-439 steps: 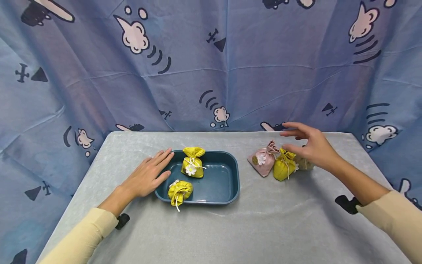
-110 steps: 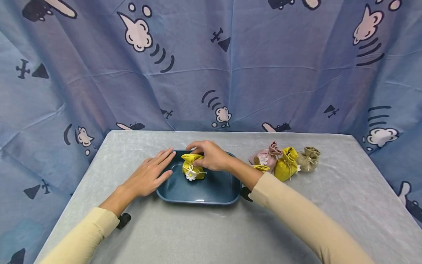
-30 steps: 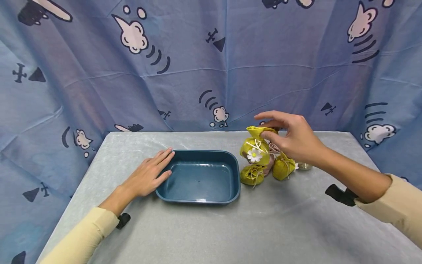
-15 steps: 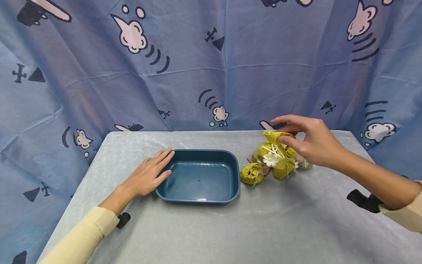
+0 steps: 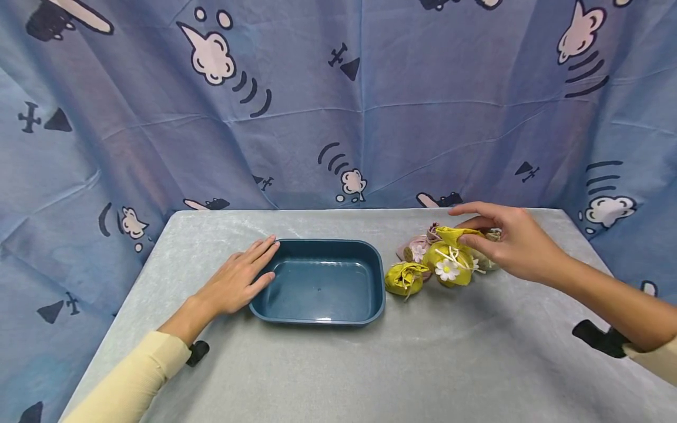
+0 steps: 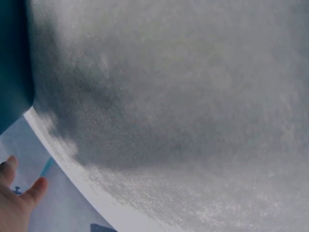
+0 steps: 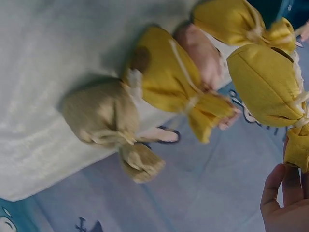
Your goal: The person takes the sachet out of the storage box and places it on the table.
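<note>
My left hand (image 5: 238, 282) lies with extended fingers on the left rim of a dark teal plastic bin (image 5: 317, 322); nothing is inside the bin. With thumb and fingers, my right hand (image 5: 515, 247) pinches the gathered neck of a yellow drawstring pouch (image 5: 461, 276) bearing a white daisy. That pouch hangs over a group of similar pouches right of the bin. Nearest the bin lies another yellow pouch (image 5: 404, 281), with a pink pouch (image 5: 407, 249) behind it. The right wrist view also shows a third yellow pouch (image 7: 159, 72), mostly hidden in the head view, beside a tan pouch (image 7: 99, 111).
A pale grey cloth covers the table (image 5: 328, 376). Behind its back edge hangs a blue patterned curtain (image 5: 296, 158). Black wrist cameras (image 5: 198, 353) sit under both forearms.
Since 3.7 s ago, the daisy pouch has left the bin in my right hand. Over the last second it has moved right and lower, past the pink pouch. My left hand stays put.
</note>
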The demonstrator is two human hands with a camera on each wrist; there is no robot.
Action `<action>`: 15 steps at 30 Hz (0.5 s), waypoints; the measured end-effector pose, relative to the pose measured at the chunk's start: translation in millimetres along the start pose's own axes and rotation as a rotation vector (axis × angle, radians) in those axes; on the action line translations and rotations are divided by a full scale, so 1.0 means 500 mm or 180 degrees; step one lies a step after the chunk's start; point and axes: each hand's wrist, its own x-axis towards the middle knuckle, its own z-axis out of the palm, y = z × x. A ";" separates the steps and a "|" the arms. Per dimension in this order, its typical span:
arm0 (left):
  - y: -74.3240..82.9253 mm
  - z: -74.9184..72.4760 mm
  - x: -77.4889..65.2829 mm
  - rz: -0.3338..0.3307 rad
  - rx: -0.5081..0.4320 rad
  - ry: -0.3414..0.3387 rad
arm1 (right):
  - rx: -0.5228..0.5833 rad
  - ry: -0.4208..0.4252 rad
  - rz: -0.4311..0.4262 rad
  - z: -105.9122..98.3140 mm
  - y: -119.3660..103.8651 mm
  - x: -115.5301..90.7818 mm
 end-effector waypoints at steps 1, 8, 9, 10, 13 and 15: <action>0.000 0.000 0.000 0.0000 -0.0002 0.0001 | 0.0034 -0.0022 -0.0007 0.005 0.006 -0.003; 0.002 0.000 -0.001 -0.0001 -0.0027 0.0006 | 0.0246 -0.0201 0.0005 0.047 0.042 -0.028; 0.002 0.000 -0.001 -0.0001 -0.0028 0.0005 | 0.0275 -0.0232 0.0038 0.052 0.046 -0.031; 0.002 0.000 -0.001 -0.0002 -0.0027 0.0003 | 0.0284 -0.0258 0.0072 0.057 0.048 -0.034; 0.001 -0.001 -0.001 -0.0006 -0.0024 -0.0004 | 0.0331 -0.0367 0.0207 0.066 0.055 -0.040; 0.001 -0.002 -0.001 -0.0004 -0.0024 -0.0004 | 0.0338 -0.0424 0.0279 0.071 0.060 -0.043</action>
